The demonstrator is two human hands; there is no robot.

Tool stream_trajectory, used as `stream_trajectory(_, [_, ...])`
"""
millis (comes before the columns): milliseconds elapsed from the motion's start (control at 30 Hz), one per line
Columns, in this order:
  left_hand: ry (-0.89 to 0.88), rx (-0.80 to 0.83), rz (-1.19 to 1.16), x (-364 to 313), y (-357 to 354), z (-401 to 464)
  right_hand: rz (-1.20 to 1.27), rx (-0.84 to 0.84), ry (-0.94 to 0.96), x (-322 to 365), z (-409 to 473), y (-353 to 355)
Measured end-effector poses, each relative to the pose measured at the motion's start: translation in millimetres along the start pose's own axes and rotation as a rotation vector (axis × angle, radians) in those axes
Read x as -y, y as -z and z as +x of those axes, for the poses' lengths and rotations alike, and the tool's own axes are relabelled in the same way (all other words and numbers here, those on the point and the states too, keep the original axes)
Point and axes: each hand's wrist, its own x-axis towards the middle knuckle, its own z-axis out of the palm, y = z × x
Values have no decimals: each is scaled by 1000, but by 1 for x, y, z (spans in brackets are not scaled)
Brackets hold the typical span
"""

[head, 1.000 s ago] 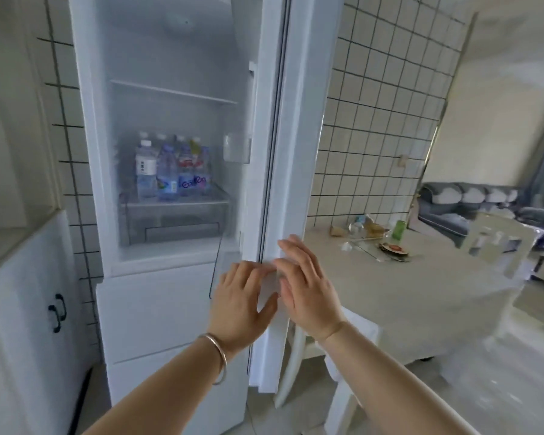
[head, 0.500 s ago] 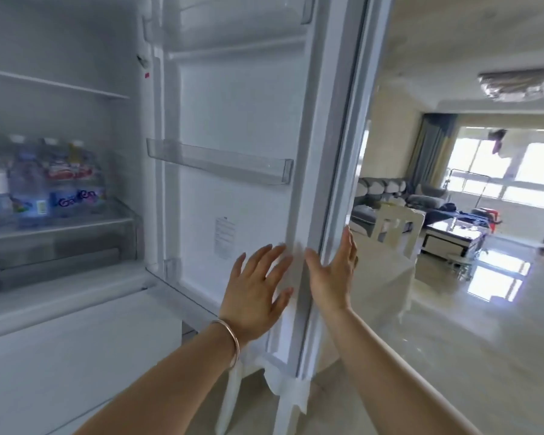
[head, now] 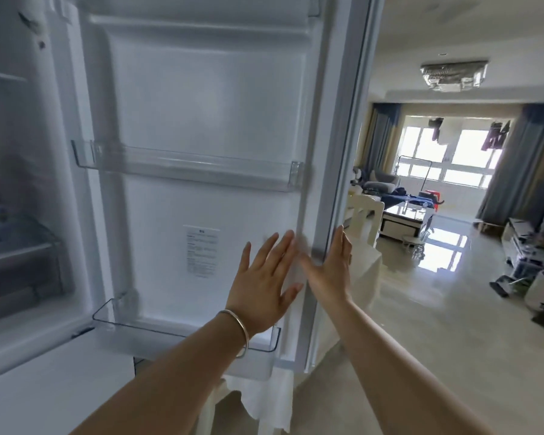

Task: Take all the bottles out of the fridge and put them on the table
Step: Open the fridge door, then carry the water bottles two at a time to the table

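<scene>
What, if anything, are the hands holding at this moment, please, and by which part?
Nothing is held. The left hand lies flat, fingers straight, on the door's inner face; the right hand presses open against the door's edge.

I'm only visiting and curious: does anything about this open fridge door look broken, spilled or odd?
Nothing looks broken or spilled. The fridge door is swung wide, both clear door racks sit level and hold nothing, and the left hand and right hand lie flat against its edge.
</scene>
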Motion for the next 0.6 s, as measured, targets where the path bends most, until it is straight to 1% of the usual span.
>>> stream_trajectory(100, [-3, 23, -13, -1, -4, 7, 11, 64, -17, 0, 10, 1])
stream_trajectory(267, [48, 99, -74, -7, -3, 21, 12, 89, -17, -5, 28, -2])
stream_trajectory(433, [64, 174, -4, -11, 2, 29, 1, 74, -21, -7, 40, -4])
stream_trajectory(600, [106, 195, -1, -15, -3, 30, -23, 94, -15, -12, 44, -5])
